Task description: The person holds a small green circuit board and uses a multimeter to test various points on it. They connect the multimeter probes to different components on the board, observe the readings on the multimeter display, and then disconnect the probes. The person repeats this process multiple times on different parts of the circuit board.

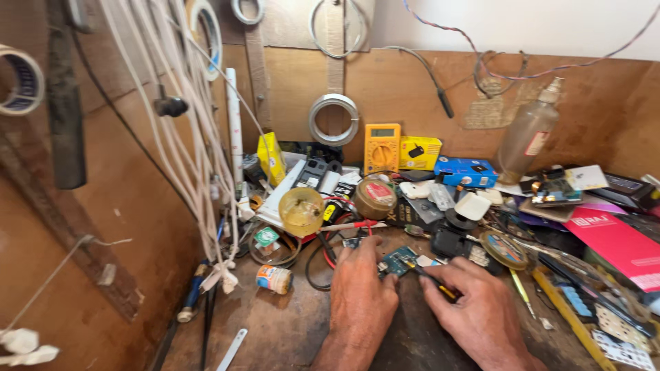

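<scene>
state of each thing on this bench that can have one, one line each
left hand: pressed down on the circuit board, holding it flat
right hand: closed around a thin yellow-handled tool
circuit board: bare, lying flat on the bench, partly covered by the left hand
yellow-handled tool: tilted, tip at the board
multimeter: upright against the back wall; display too small to tell
spray bottle: upright, nozzle on
round tin: lid on

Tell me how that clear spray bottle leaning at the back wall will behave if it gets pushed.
The spray bottle stands tilted on clutter, so it would probably tip easily. It looks like thin plastic, likely light. Its round body may roll once down.
</scene>
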